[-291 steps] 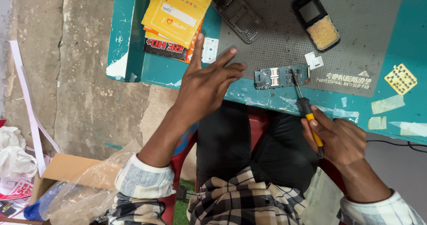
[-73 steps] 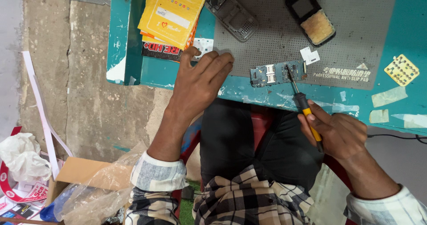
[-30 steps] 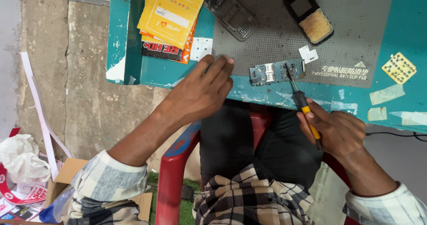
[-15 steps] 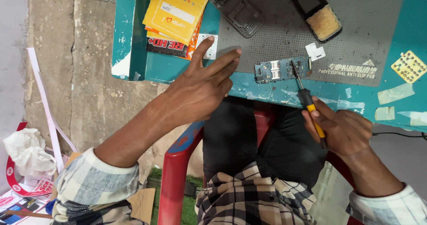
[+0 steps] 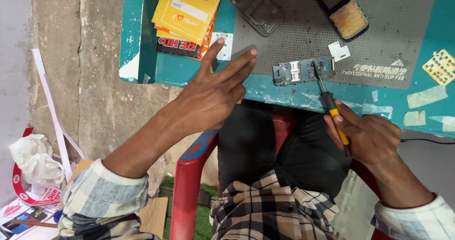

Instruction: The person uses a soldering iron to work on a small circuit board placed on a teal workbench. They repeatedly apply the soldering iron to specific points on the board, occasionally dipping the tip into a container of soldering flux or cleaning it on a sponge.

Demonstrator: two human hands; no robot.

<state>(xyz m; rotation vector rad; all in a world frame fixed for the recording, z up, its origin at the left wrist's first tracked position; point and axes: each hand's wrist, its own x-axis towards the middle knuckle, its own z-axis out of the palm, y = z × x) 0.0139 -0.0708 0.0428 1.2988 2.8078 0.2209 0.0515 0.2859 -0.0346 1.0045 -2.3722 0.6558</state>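
Right hand (image 5: 367, 138) is closed around a screwdriver with a yellow-and-black handle and thin metal shaft (image 5: 332, 108); thumb and fingers wrap the handle, held at the near edge of the teal workbench (image 5: 142, 55). The shaft angles up and away, its tip resting on a small blue-green phone circuit board with metal slots (image 5: 301, 70). The board lies flat at the near edge of a grey perforated anti-slip mat (image 5: 303, 36), just left of a small white square piece (image 5: 339, 51).

Left hand (image 5: 213, 95) holds nothing: fingers spread and extended, palm down, over the bench's near edge; fingertips reach the mat's left border, well apart from the board. Whether they touch the surface cannot be told.

Further back on the mat: a dark phone housing with keypad grid (image 5: 253, 7) and a black phone frame with a tan sponge-like insert (image 5: 343, 10). A stack of yellow and orange printed cards (image 5: 187, 10) lies at the bench's left. A red plastic chair (image 5: 189, 192) is below.
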